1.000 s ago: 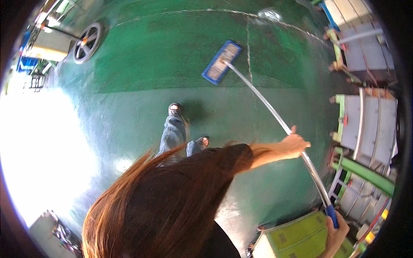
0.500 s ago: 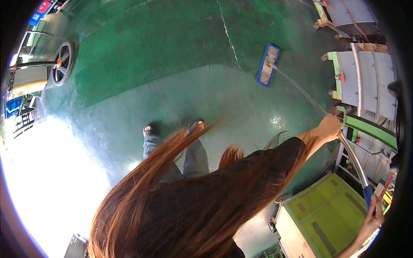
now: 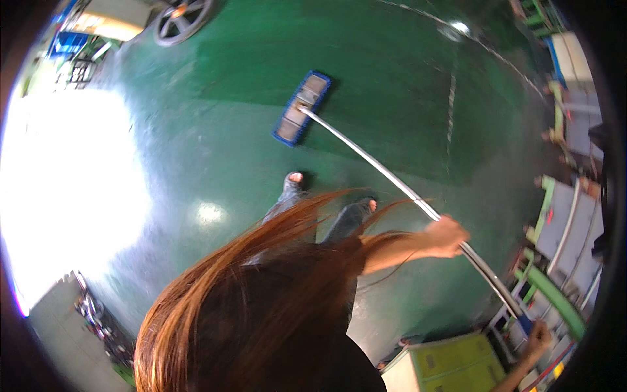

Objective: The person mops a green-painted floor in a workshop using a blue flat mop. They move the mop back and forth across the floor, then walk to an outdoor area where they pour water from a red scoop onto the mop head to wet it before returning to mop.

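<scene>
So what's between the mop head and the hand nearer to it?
Just the silver pole. In the head view it runs from the mop head to the nearer hand, above green floor.

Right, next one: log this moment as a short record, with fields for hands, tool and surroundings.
Left hand: closed around the silver mop handle, partway along
Right hand: at the blue grip on the handle's end; finger closure unclear
Mop head: flat, blue-edged, on the green floor, ahead of the feet
Upper left: grey spoked wheel
Lower right: cabinet with yellow-green top
</scene>
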### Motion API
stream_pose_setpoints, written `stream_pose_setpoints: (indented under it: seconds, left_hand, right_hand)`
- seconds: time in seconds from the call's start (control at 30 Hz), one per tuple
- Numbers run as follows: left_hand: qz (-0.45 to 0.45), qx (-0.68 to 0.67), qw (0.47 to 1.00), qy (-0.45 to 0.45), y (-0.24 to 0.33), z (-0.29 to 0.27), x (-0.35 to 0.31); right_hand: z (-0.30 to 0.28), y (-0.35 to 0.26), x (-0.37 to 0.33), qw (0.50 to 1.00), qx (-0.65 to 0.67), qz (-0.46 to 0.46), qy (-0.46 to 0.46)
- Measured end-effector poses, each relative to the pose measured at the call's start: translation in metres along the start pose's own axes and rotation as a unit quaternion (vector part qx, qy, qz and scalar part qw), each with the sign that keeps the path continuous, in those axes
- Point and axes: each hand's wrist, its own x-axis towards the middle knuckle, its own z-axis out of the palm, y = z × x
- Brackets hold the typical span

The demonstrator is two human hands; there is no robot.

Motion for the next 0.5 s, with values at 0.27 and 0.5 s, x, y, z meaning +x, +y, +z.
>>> stream_pose_setpoints:
  seconds: [0.27,0.5]
  left_hand:
    - [-0.287,0.33,0.895,0.087,-0.287,-0.27,-0.284]
    - [-0.541,0.432,0.694,0.199,-0.332,-0.324,-0.418]
  right_hand:
    - [0.339,-0.449,0.037,0.957,0.159,-0.194,-0.147]
    - [0.422,-0.621,-0.005,0.907,0.113,-0.334,-0.23]
